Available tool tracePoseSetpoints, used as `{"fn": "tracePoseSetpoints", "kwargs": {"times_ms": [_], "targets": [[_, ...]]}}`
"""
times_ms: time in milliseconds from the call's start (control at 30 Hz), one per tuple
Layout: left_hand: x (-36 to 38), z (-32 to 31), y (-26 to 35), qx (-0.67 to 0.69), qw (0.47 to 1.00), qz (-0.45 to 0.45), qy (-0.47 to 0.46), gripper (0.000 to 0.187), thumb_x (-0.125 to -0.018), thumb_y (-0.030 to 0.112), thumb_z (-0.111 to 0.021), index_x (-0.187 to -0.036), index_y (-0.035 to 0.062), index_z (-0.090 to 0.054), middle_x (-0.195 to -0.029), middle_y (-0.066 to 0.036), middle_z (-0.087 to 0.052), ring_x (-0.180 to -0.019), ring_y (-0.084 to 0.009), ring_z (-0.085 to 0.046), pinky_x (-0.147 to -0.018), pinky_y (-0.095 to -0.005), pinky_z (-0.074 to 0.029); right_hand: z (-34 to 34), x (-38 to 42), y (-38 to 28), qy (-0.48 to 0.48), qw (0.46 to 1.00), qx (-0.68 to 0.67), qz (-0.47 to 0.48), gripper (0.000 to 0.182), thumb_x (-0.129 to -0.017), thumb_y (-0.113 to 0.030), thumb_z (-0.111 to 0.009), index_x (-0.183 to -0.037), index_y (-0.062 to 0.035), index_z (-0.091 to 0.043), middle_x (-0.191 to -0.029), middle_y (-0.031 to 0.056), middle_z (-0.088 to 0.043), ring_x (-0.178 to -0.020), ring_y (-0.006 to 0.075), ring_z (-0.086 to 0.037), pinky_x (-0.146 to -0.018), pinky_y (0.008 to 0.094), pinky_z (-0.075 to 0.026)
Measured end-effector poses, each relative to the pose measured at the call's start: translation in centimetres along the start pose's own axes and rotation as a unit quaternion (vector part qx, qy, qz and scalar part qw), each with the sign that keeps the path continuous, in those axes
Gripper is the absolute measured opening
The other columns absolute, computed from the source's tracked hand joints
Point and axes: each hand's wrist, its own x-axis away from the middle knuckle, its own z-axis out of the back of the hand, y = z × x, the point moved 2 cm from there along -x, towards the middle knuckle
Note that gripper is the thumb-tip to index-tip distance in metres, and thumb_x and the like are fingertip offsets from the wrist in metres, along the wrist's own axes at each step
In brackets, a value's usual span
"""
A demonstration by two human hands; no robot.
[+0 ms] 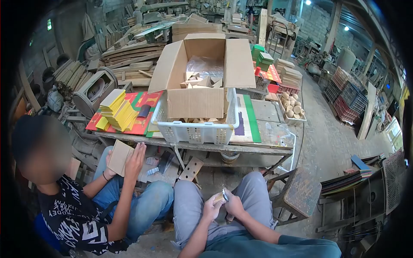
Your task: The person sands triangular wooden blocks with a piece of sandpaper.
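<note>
Over my lap, my left hand [211,208] is closed round a small pale wooden piece [219,198]. Close beside it, my right hand [234,204] is closed too, its fingers at a small dark and whitish item [225,195] against the piece; what that item is, I cannot make out. Ahead on the bench, an open cardboard box [195,103] with wooden pieces [202,81] and clear plastic inside rests in a white plastic crate [193,132]. More wooden pieces lie in the crate under the box.
A co-worker [81,206] sits at the left, holding a flat wooden board [120,158]. Yellow-edged blocks [118,111] are stacked on the bench [266,149]. A wooden stool [301,192] stands to my right, with stacked coloured boards [346,180] beyond it.
</note>
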Motion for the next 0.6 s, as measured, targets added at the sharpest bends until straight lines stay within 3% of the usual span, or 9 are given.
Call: {"fn": "tracePoseSetpoints", "kwargs": {"times_ms": [33, 100, 133, 200, 300, 367, 400, 500, 600], "targets": [[-0.2, 0.2, -0.7, -0.004, 1.0, -0.003, -0.001, 0.033, -0.088, -0.001, -0.055, -0.121, -0.0009, -0.057, -0.108, -0.011, -0.066, -0.099, -0.0154, -0.061, -0.087, -0.0284, -0.047, -0.1, -0.2, -0.3, 0.003, 1.0, 0.001, 0.005, 0.057, -0.073, 0.01, -0.047, -0.128, -0.0021, -0.051, -0.117, 0.0292, -0.055, -0.108, 0.0382, -0.057, -0.089, 0.0416, -0.047], [-0.6, 0.9, -1.5, -0.033, 0.993, 0.017, 0.109, 0.032, -0.088, 0.003, -0.058, -0.12, -0.0002, -0.057, -0.106, -0.011, -0.066, -0.096, -0.0148, -0.061, -0.085, -0.0289, -0.047, -0.4, 1.7, -1.6, -0.019, 0.995, -0.024, 0.093, 0.058, -0.071, 0.011, -0.048, -0.129, 0.0007, -0.049, -0.121, 0.0285, -0.054, -0.109, 0.0394, -0.057, -0.093, 0.0402, -0.046], [-0.6, 1.2, -1.8, 0.056, 0.99, 0.069, 0.108, 0.034, -0.088, 0.006, -0.06, -0.121, -0.0012, -0.056, -0.107, -0.01, -0.065, -0.097, -0.0144, -0.061, -0.087, -0.0284, -0.046, -0.6, 2.1, -2.3, -0.002, 0.993, 0.002, 0.122, 0.059, -0.07, 0.011, -0.048, -0.129, 0.0013, -0.048, -0.123, 0.0282, -0.052, -0.111, 0.0391, -0.056, -0.094, 0.0396, -0.045], [-0.2, 0.9, -1.0, 0.074, 0.993, 0.043, 0.077, 0.035, -0.088, 0.006, -0.061, -0.122, -0.002, -0.056, -0.108, -0.009, -0.065, -0.098, -0.0142, -0.06, -0.088, -0.0282, -0.046, -0.6, 2.2, -2.6, 0.015, 0.989, 0.031, 0.146, 0.061, -0.07, 0.012, -0.048, -0.129, 0.0018, -0.048, -0.125, 0.0279, -0.051, -0.113, 0.0388, -0.055, -0.096, 0.0389, -0.045], [0.5, -0.1, 0.6, 0.165, 0.985, 0.047, 0.006, 0.038, -0.087, 0.007, -0.062, -0.123, -0.0046, -0.054, -0.111, -0.008, -0.063, -0.1, -0.0141, -0.059, -0.09, -0.0279, -0.045, 0.3, 0.4, -1.8, 0.049, 0.997, 0.021, 0.059, 0.064, -0.067, 0.012, -0.046, -0.13, 0.0015, -0.048, -0.129, 0.0273, -0.049, -0.118, 0.0372, -0.051, -0.1, 0.039, -0.042], [0.3, 0.1, -0.1, 0.131, 0.991, 0.035, 0.016, 0.037, -0.088, 0.005, -0.059, -0.123, -0.0036, -0.054, -0.11, -0.009, -0.063, -0.099, -0.0139, -0.059, -0.089, -0.0279, -0.045, 0.6, 0.0, -2.0, -0.036, 0.999, -0.024, -0.026, 0.065, -0.065, 0.013, -0.045, -0.129, 0.0024, -0.048, -0.129, 0.027, -0.049, -0.122, 0.0365, -0.048, -0.103, 0.0392, -0.039], [0.2, 0.5, 0.1, -0.006, 0.999, 0.007, 0.049, 0.036, -0.09, 0.004, -0.056, -0.125, -0.0028, -0.053, -0.109, -0.009, -0.063, -0.099, -0.0141, -0.059, -0.088, -0.0279, -0.046, -0.2, 1.0, -1.2, -0.015, 0.995, 0.006, 0.097, 0.068, -0.064, 0.013, -0.045, -0.131, 0.0017, -0.047, -0.128, 0.0268, -0.049, -0.121, 0.0366, -0.048, -0.102, 0.0394, -0.039], [0.0, 0.9, 0.1, 0.022, 0.996, 0.053, 0.069, 0.035, -0.091, 0.002, -0.052, -0.125, -0.0023, -0.053, -0.109, -0.009, -0.063, -0.099, -0.0141, -0.059, -0.088, -0.028, -0.046, 0.5, 2.8, -3.9, 0.026, 0.99, -0.005, 0.142, 0.064, -0.065, 0.012, -0.047, -0.128, 0.0021, -0.049, -0.126, 0.0263, -0.051, -0.118, 0.0374, -0.051, -0.101, 0.0394, -0.041], [0.7, -0.1, 1.6, 0.176, 0.983, 0.035, -0.041, 0.037, -0.092, 0.007, -0.055, -0.128, -0.0014, -0.051, -0.109, -0.008, -0.062, -0.092, -0.0121, -0.059, -0.081, -0.0252, -0.047, 0.5, -0.6, 2.3, 0.033, 0.999, -0.003, -0.031, 0.046, -0.073, 0.006, -0.052, -0.119, 0.004, -0.054, -0.12, 0.0266, -0.055, -0.109, 0.0397, -0.056, -0.096, 0.0394, -0.044]]}}
